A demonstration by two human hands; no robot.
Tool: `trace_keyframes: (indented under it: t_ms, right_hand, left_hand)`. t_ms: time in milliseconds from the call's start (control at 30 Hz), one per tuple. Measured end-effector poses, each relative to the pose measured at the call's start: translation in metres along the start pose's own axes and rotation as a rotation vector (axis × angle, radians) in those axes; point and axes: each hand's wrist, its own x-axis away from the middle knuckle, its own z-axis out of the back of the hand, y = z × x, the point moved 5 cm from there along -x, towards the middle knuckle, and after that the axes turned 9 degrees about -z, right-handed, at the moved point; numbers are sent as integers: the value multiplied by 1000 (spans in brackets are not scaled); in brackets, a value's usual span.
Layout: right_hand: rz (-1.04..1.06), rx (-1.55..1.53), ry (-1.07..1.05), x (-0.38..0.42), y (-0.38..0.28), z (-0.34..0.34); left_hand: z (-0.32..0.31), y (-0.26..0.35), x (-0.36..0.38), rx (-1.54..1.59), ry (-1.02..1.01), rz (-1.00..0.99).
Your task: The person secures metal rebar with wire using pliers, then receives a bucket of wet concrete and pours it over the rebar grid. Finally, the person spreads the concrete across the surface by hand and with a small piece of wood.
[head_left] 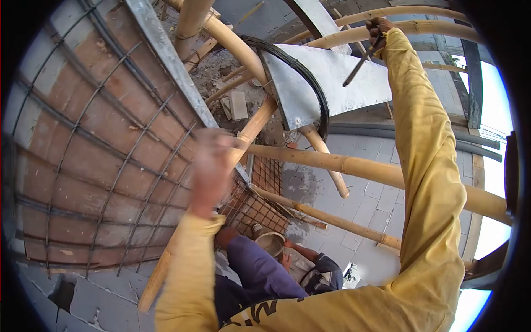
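Note:
My right hand, at the end of a yellow sleeve, is closed around a slim dark metal tool; its long shaft points down over a grey metal sheet. The fingers are beside a bamboo pole. Smeared by motion, my left hand is near the bamboo brace and the grey metal edge of a reinforcing-bar mesh. Its fingers do not show clearly. A coil of black wire hangs over the metal sheet.
Brown panels lie behind the mesh. Bamboo poles cross in front of a grey block wall. Below, another person has hands at a round bucket. Rubble and a pale block lie farther down.

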Motion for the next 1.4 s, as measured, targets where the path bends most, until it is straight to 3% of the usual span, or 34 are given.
trace_keyframes:
  t_ms: [33,67,100,167,233,333,433,467,500,567,633,767,900,1167,1333,1367,1400]
  right_hand:
    - [33,59,77,-2,-4,11]
    - [54,139,152,-8,-7,26]
    - [65,246,225,-14,-10,42]
    - [66,536,374,-27,-11,77]
    - [20,844,493,-33,1,115]
    - [-125,1193,573,-41,31,161]
    - [-259,1413,597,-62,74,214]
    - [-272,1456,601,-72,93,230]
    - [-111,1683,705,-88,113,241]
    - [-370,517,820,-74,183,268]
    - [-436,-39,874,15,225,215]
    - [-514,-549,811,3,352,267]
    - [-518,-702,793,68,375,198]
    - [-647,-848,569,107,404,158]
    - [-24,-839,422,102,363,188]
    - [70,-823,355,95,360,173]
    - [83,-561,468,119,316,151]
  left_hand:
    - [36,-23,-14,-146,42,-37]
    - [88,-22,-19,-250,64,353]
    - [146,-43,-31,-421,284,96]
    - [244,-59,-46,-720,403,9]
    - [316,-86,-47,-864,396,-70]
    - [327,-96,-39,-1161,275,-245]
    - [345,-119,-30,-1232,297,-239]
    - [336,-113,-32,-1265,297,-290]
    - [330,-113,-29,-1275,296,-278]
    - [328,-108,-30,-1306,299,-276]
    - [326,-106,-31,-1309,295,-301]
    - [322,-106,-32,-1303,309,-247]
    - [330,-116,-32,-1290,302,-216]
    - [324,-109,-38,-1216,282,-148]
    - [329,-116,-39,-1194,238,-126]
    - [345,-144,-36,-1176,151,-254]
    - [316,-111,-40,-1083,155,-52]
